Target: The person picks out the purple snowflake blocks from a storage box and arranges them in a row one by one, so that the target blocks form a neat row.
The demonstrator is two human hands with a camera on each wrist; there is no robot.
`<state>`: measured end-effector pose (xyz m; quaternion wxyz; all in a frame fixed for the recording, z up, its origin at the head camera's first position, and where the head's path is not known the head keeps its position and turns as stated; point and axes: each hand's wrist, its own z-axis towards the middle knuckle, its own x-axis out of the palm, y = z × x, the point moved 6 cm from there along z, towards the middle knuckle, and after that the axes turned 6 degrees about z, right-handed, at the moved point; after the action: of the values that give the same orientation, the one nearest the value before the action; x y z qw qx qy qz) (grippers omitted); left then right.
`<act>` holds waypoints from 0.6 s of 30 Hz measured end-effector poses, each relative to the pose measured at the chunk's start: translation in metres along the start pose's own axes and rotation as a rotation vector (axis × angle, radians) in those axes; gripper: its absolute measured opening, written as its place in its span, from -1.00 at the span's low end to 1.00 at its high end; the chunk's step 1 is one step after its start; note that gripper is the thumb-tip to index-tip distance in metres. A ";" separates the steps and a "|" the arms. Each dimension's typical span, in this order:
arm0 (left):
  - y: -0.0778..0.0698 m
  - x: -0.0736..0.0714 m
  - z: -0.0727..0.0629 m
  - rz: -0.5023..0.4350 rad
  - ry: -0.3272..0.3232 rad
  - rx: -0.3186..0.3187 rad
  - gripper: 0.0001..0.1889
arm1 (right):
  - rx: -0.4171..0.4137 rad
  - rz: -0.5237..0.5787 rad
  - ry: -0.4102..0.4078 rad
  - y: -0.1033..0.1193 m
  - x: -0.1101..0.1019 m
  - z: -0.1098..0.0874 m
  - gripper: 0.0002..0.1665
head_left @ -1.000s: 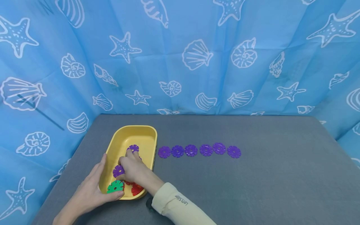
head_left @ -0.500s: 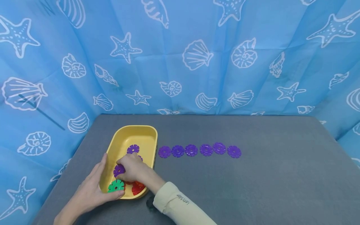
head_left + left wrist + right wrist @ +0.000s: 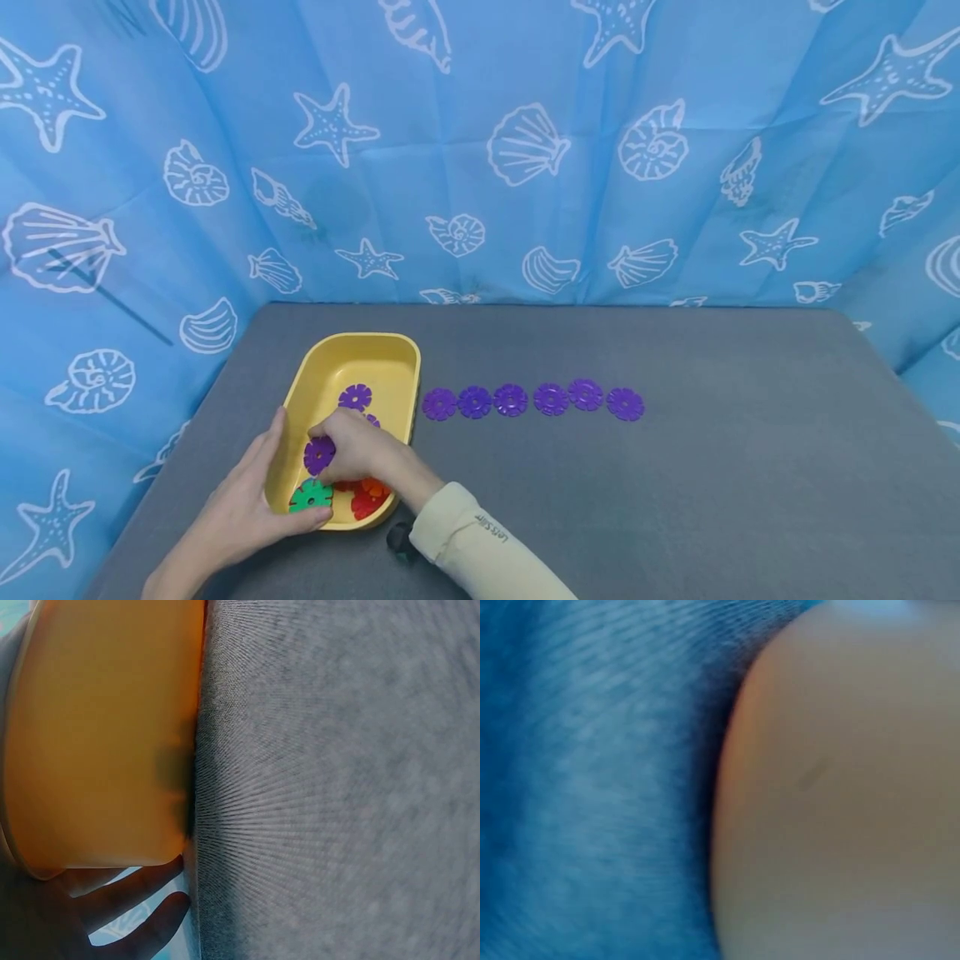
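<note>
A yellow plastic tray sits on the table's left part, several notched plastic snowflake discs inside it. My left hand holds its near left corner, thumb along the near rim and fingers along the left wall. In the left wrist view, spread fingertips touch the tray's outer wall. Down in the tray, my right hand pinches a purple snowflake disc. A green snowflake disc and red ones lie close by. The right wrist view is blurred, mostly the tray's wall.
Right of the tray, several purple snowflake discs lie flat in a rough row on the grey table. Another purple disc lies farther back inside the tray. A blue shell-patterned curtain surrounds the table's back and sides.
My right fingers have drawn back from the farther purple disc and closed on the nearer one. The left hand and tray hold their place.
</note>
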<state>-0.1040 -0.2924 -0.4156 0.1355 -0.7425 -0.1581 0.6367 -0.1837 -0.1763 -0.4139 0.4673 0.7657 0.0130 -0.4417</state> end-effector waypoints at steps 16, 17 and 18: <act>0.001 0.002 -0.001 -0.011 0.016 -0.017 0.44 | -0.048 -0.023 -0.302 0.009 -0.013 -0.005 -0.49; 0.000 0.002 -0.001 -0.012 0.014 -0.017 0.44 | -0.052 -0.036 -0.314 0.010 -0.014 -0.005 -0.47; 0.000 0.002 -0.001 -0.011 0.014 -0.019 0.44 | -0.054 -0.049 -0.325 0.010 -0.015 -0.006 -0.46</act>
<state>-0.1030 -0.2918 -0.4176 0.1332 -0.7473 -0.1672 0.6292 -0.1844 -0.1718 -0.3952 0.4726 0.6708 -0.0323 -0.5707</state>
